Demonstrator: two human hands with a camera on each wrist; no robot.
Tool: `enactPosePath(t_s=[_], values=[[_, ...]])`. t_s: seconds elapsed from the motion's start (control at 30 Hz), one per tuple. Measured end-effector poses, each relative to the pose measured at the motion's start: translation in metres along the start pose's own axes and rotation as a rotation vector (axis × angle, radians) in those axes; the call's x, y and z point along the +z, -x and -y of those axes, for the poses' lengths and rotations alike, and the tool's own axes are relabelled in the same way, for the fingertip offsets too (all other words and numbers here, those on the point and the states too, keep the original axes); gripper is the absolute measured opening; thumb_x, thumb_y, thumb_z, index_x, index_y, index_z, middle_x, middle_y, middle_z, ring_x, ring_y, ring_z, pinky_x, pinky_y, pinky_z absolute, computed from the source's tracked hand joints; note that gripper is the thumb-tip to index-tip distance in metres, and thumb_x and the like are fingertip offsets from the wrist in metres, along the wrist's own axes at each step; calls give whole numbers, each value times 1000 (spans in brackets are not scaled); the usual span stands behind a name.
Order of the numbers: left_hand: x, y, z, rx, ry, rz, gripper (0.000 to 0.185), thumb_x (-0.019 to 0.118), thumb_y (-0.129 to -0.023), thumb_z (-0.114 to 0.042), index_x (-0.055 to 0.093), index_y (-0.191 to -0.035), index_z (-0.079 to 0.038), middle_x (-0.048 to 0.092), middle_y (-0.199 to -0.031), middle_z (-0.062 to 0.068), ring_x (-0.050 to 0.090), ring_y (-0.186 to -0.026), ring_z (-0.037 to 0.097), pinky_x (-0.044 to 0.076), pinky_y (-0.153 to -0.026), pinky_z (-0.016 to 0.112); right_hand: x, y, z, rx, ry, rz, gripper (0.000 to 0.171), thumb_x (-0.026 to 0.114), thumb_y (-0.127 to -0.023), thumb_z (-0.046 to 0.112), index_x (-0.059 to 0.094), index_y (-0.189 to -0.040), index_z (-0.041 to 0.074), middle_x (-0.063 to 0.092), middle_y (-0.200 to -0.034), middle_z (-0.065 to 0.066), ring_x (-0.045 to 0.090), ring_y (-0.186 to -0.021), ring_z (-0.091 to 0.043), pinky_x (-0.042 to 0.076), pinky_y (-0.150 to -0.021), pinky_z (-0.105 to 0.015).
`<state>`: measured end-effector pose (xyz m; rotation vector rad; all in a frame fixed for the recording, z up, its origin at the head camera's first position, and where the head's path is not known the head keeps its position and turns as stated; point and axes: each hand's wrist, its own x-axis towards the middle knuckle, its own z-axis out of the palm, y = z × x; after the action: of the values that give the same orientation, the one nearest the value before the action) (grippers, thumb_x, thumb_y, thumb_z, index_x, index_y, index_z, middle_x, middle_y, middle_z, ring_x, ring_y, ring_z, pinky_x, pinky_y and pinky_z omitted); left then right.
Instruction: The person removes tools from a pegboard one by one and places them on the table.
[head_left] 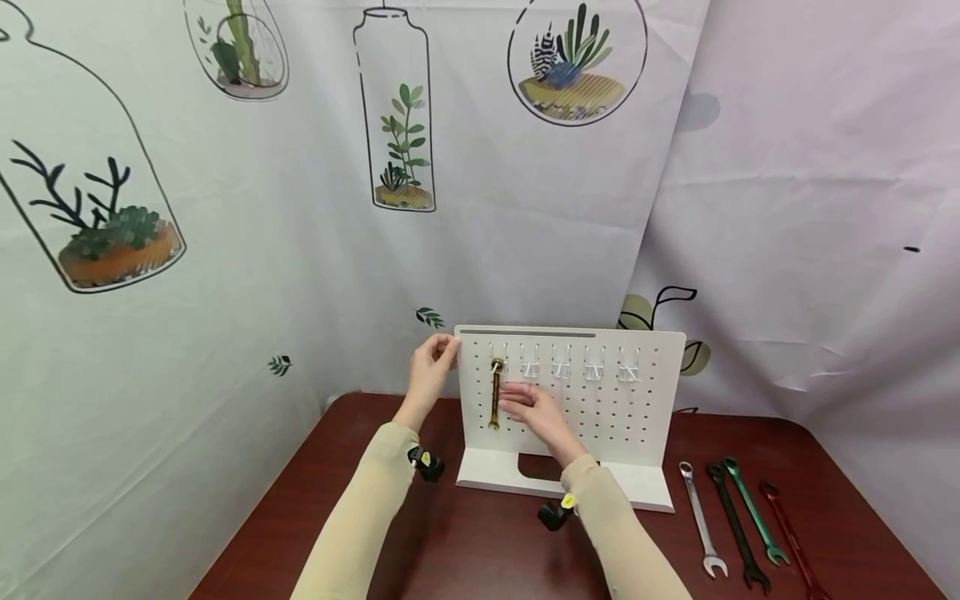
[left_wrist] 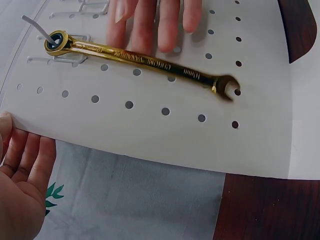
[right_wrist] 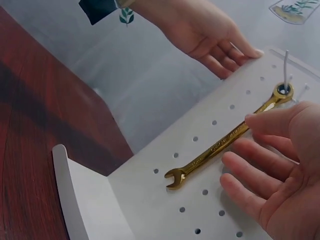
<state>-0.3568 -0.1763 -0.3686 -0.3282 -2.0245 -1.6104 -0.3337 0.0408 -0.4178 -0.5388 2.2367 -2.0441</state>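
A white pegboard [head_left: 622, 417] stands upright on a dark red table [head_left: 465, 542]. A gold wrench [head_left: 495, 396] hangs by its ring end from the leftmost hook [left_wrist: 37, 27], open end down. My left hand [head_left: 433, 367] touches the board's upper left edge with relaxed fingers [right_wrist: 235, 52]. In front of the board my right hand [head_left: 528, 404] is spread flat, its straight fingertips [left_wrist: 167, 35] just beside the wrench's shank [right_wrist: 225, 142]. It holds nothing.
Several empty clear hooks [head_left: 577, 367] run along the board's top row to the right. Silver [head_left: 701, 521], black [head_left: 735, 525], green [head_left: 753, 512] and red [head_left: 787, 533] wrenches lie side by side on the table at right. A printed curtain hangs close behind.
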Motion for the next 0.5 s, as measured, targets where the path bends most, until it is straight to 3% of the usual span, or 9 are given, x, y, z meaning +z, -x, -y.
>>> enactPosePath(t_s=[0.23,0.5], values=[[1,-2,2,6,2,-9,31,66,-100,-33,68,-105,-2,61,-87,10,63,-81,21,61,-75,30,12,-8,2,3,5,0,39,69,-96,10,61,-133,0,67,-125,-18,67,-110,-30,56,-96,-42],[1,-1,3,5,2,-12,31,65,-100,-32,68,-106,-1,62,-87,11,65,-82,23,62,-77,33,22,-6,5,22,-55,-25,35,69,-97,11,59,-127,-5,67,-120,-23,68,-106,-37,58,-89,-52]])
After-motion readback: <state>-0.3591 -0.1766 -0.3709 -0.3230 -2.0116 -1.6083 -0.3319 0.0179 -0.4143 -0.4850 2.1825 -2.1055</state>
